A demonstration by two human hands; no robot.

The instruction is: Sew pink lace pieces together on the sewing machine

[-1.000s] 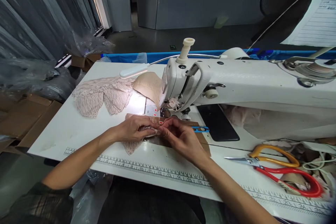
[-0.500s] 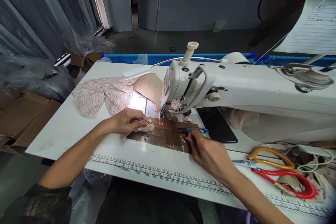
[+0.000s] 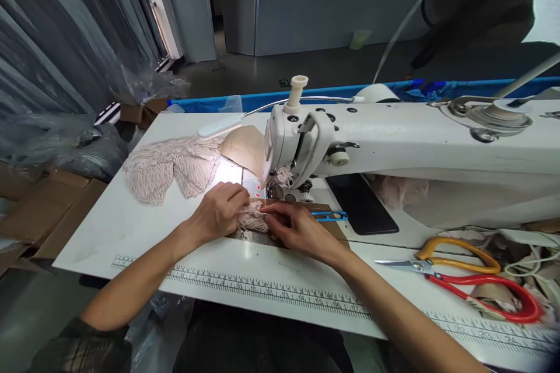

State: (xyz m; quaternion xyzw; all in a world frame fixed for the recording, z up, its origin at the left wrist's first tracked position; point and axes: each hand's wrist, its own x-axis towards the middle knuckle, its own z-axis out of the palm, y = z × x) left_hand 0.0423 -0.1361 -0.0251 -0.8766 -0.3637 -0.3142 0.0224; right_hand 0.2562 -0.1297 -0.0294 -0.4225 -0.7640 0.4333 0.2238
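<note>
A small pale pink lace piece [image 3: 254,218] lies on a brown taped patch [image 3: 332,227] in front of the needle of a white sewing machine [image 3: 394,140]. My left hand [image 3: 219,213] has its fingers curled and pinches the lace at its left edge. My right hand [image 3: 300,230] pinches the same lace from the right, fingers pressed together. Both hands meet just below the presser foot [image 3: 276,189]. Blue thread snips [image 3: 330,215] lie right behind my right hand.
A pile of pink lace pieces [image 3: 170,166] and a beige cup [image 3: 245,148] lie at the back left under a lamp [image 3: 219,126]. Red and orange scissors [image 3: 464,280] rest at the right. A printed ruler [image 3: 271,291] runs along the table's front edge. Cardboard boxes [image 3: 48,204] stand left.
Half a second ago my right hand was off to the right near the snips; it has come back left onto the lace. My left hand stayed on the lace.
</note>
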